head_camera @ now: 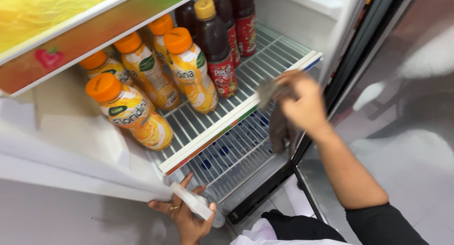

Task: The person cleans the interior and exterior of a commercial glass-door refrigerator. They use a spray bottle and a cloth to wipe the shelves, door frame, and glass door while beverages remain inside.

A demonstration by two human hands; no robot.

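Observation:
My right hand (302, 103) presses a grey cloth (279, 126) against the front edge of a white wire shelf (279, 56) inside an open fridge. The cloth hangs down over the shelf's trim strip. My left hand (187, 216), with a ring on one finger, grips the lower corner of the white fridge door (71, 164). Something clear, only partly visible, sits by its fingers. On the shelf stand orange-capped juice bottles (137, 115) to the left and dark drink bottles (217, 51) with red labels further back.
A lower wire shelf (227, 155) holds bottles with blue caps seen through the grid. Above, a shelf edge with a colourful strip (94, 37) overhangs. The fridge's dark frame (350, 70) and a pale tiled floor (416, 145) lie to the right.

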